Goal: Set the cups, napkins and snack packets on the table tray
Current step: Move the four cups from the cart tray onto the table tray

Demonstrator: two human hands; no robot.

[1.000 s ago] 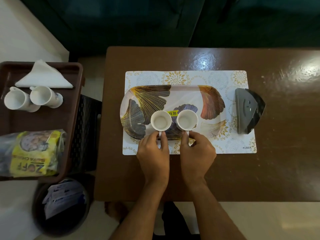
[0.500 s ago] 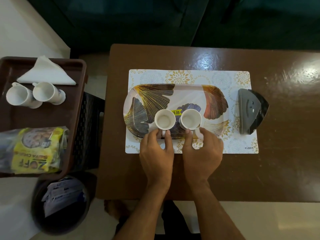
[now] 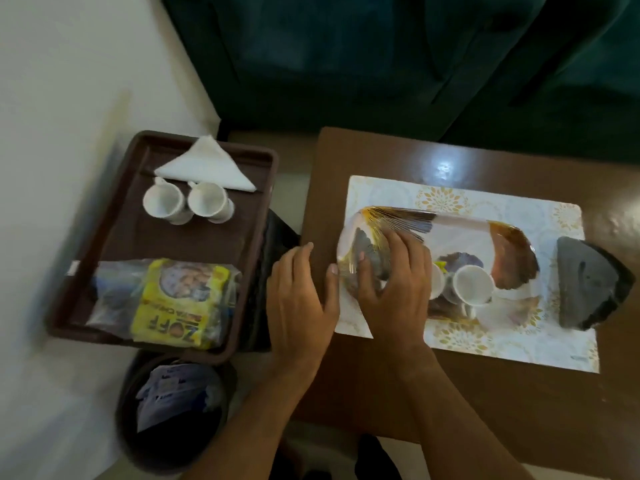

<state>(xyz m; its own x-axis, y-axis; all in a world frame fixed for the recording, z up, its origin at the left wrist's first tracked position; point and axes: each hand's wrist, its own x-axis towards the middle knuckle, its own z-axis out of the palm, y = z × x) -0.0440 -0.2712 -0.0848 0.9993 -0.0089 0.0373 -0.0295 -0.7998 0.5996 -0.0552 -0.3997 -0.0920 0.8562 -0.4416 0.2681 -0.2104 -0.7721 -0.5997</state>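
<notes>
Reaching: we head for the brown side tray (image 3: 104,271) with both hands empty, fingers loosely spread.
Left hand (image 3: 299,299): open, over the gap between table (image 3: 485,393) and side tray, nearest the snack packets (image 3: 176,303).
Right hand (image 3: 391,275): open, above the left end of the patterned table tray (image 3: 460,230), partly hiding one of two cups (image 3: 472,289) standing there.
To fetch: two cups (image 3: 187,202) lying on their sides, folded napkin (image 3: 207,168) behind them, packets in front.
Advice: we take the tipped cups by the handles, one per hand, and stand them upright beside the placed pair.
Risk: frame is blurred; we settle before gripping.
</notes>
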